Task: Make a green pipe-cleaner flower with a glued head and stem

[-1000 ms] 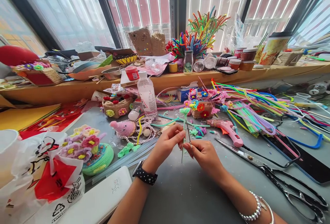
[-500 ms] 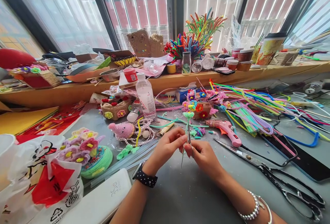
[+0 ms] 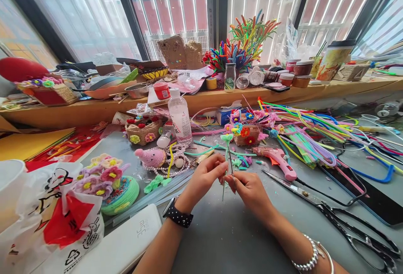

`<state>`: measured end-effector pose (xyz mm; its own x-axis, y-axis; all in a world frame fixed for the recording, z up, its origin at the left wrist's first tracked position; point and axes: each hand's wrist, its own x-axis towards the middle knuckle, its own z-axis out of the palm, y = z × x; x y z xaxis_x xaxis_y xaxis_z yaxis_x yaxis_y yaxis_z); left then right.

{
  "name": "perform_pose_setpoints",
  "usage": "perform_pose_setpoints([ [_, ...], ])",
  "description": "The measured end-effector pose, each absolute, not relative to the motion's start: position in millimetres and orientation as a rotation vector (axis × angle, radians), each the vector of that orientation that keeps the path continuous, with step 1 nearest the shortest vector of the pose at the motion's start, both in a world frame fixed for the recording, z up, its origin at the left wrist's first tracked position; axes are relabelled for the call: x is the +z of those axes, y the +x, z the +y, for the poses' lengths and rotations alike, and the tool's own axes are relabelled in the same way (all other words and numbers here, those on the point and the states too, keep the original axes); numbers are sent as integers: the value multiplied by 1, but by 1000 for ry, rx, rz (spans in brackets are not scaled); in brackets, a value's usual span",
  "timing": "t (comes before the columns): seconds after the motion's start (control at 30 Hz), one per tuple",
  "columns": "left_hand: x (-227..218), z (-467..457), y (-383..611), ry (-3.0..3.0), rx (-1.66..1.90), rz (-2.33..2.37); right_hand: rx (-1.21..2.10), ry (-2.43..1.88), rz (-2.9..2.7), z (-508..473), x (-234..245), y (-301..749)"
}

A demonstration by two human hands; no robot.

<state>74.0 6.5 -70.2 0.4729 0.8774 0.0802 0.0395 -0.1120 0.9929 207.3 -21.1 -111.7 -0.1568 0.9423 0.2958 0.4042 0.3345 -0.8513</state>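
Observation:
My left hand (image 3: 210, 177) is closed, its thumb and fingers pinching the thin stem of a pale green fuzzy flower (image 3: 226, 138). The flower head points up, and its stem end sticks out below my fingers. Close against it, my right hand (image 3: 248, 188) is closed around slim, dark metal small scissors (image 3: 231, 164). Their narrow tips point up beside the stem; the handles are mostly hidden in my fingers. Behind the flower stands a woven basket (image 3: 247, 135) of colourful fuzzy flowers. Green pipe-cleaner scraps (image 3: 241, 162) lie just beyond my hands.
A pink glue gun (image 3: 280, 162) and large black-handled scissors (image 3: 330, 211) lie to the right, near a phone (image 3: 374, 202) and bundled pipe cleaners (image 3: 305, 143). At left are a white power bank (image 3: 135, 236), a crocheted cushion with flowers (image 3: 126, 196) and a bottle (image 3: 179, 116).
The flower head has shifted slightly left and up relative to the basket, and the scissor tips now stand a little apart from the stem. Both hands keep their holds.

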Motion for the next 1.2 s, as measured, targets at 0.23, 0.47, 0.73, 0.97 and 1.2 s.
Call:
perform_pose_setpoints([
  [0.23, -68, 5, 75, 1522, 888, 840, 859, -1217, -1727, -23, -109, 207],
  [0.47, -68, 4, 76, 1527, 834, 814, 904, -1145, -1740, -23, -110, 208],
  [0.73, -70, 4, 78, 1485, 831, 801, 780, -1172, -1745, -22, -112, 207],
  [0.97, -71, 5, 76, 1500, 852, 824, 744, -1194, -1738, -22, -112, 207],
  [1.2, -68, 5, 76, 1516, 874, 852, 810, -1211, -1752, -21, -113, 207],
])
